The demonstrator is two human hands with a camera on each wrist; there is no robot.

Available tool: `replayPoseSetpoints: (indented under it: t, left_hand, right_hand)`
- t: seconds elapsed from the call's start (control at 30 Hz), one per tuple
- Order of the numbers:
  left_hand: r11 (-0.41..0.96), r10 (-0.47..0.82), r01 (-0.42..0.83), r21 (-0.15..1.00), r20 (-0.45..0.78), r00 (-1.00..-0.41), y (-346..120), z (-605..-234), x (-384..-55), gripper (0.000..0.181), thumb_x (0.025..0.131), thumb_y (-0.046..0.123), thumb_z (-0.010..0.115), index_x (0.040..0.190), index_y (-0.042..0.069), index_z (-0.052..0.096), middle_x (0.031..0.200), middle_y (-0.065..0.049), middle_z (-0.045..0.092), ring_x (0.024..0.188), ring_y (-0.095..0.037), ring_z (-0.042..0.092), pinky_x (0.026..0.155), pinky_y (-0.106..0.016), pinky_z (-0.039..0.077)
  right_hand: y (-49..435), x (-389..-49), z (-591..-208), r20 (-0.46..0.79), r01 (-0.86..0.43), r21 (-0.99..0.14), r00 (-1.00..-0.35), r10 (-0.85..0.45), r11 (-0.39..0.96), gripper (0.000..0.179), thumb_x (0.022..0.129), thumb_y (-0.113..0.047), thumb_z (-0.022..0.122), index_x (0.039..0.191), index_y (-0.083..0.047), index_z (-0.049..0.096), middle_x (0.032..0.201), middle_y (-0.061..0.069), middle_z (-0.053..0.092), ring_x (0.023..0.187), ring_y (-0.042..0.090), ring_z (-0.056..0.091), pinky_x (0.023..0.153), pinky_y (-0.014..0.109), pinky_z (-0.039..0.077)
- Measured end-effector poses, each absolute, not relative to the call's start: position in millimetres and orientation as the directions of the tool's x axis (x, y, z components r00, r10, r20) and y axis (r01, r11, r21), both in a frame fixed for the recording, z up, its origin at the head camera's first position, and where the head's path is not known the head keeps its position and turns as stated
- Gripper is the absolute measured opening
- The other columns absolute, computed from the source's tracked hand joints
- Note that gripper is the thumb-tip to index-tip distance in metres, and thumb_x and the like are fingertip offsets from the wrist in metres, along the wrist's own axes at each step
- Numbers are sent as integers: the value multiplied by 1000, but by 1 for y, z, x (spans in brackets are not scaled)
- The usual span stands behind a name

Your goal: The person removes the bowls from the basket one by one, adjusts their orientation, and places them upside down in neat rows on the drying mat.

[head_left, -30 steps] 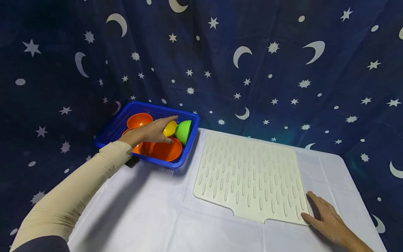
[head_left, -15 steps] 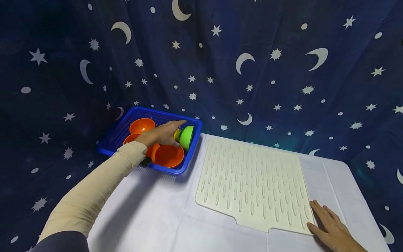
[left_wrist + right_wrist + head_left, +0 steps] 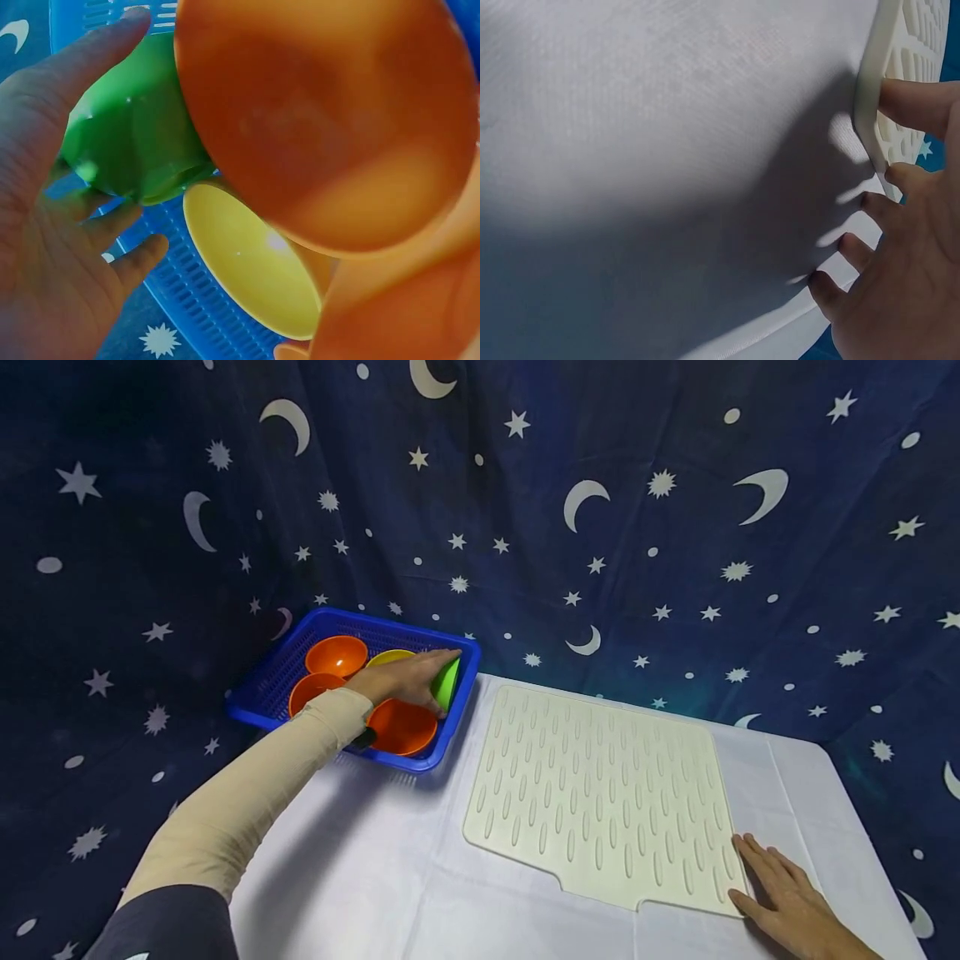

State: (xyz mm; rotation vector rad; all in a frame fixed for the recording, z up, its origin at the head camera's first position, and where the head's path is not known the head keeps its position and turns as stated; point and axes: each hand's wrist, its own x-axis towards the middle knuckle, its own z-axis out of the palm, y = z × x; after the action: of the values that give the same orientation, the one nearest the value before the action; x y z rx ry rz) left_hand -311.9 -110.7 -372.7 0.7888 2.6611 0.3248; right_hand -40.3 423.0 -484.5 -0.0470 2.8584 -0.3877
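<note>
My left hand [image 3: 411,678] reaches into the blue basket [image 3: 467,693] and holds a green bowl [image 3: 446,685] that stands on its side at the right end. In the left wrist view, the thumb lies along one side of the green bowl [image 3: 142,127] and the fingers curl behind the other. A yellow bowl [image 3: 247,262] and a large orange bowl [image 3: 322,127] are beside it. My right hand [image 3: 787,897] rests at the right edge of a cream ribbed mat [image 3: 600,793]. Its thumb touches the mat's corner, with the fingers spread along the edge.
More orange bowls [image 3: 336,657] sit in the left part of the basket. Basket and mat lie on a white-covered table [image 3: 420,877]. A dark blue curtain [image 3: 525,485] with moons and stars hangs behind the table and at its sides.
My left hand has moved right, from above the yellow bowl to around the green bowl. More of the yellow bowl shows behind it now. The right hand stays at the mat's edge.
</note>
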Motion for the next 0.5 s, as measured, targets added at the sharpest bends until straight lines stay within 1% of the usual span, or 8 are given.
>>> replayPoseSetpoints:
  t: [0.03, 0.13, 0.33, 0.43, 0.5]
  left_hand:
    - [824, 556, 477, 308, -268, -787, -109, -373, -312, 109, 66, 45, 77, 146, 15, 10, 148, -7, 16, 132, -25, 18, 104, -41, 19]
    - [838, 538, 465, 285, -290, -792, -105, -373, -313, 108, 66, 47, 76, 146, 18, 10, 147, -9, 18, 131, -27, 20, 103, -44, 22]
    - [845, 532, 478, 238, -286, -797, -106, -375, -312, 106, 67, 47, 75, 146, 22, 9, 145, -12, 19, 128, -30, 25, 101, -45, 26]
    - [846, 528, 478, 238, -251, -811, -109, -376, -312, 104, 66, 48, 75, 146, 24, 12, 145, -11, 21, 126, -29, 29, 100, -45, 28]
    - [846, 526, 479, 234, -216, -822, -111, -376, -313, 103, 65, 48, 76, 145, 24, 16, 144, -10, 24, 123, -28, 34, 98, -43, 31]
  right_hand:
    - [424, -41, -485, -251, 12, -257, -966, -55, 966, 90, 84, -58, 46, 144, -4, 7, 143, 28, 10, 122, 55, 5, 83, 74, 10]
    - [423, -40, -485, -237, 19, -264, -970, -46, 964, 90, 83, -56, 51, 143, -3, 10, 140, 30, 15, 118, 56, 12, 81, 74, 12]
    - [422, -39, -485, -192, -11, -312, -979, -75, 950, 87, 83, -50, 56, 141, -1, 14, 138, 31, 17, 119, 56, 10, 86, 72, 7]
    - [421, -41, -485, -185, -18, -305, -980, -78, 952, 86, 83, -49, 55, 141, -1, 14, 138, 31, 16, 119, 56, 10, 87, 72, 7]
    - [420, -43, -485, -184, -20, -289, -980, -75, 957, 86, 84, -50, 54, 142, -1, 13, 138, 31, 16, 119, 55, 10, 86, 72, 8]
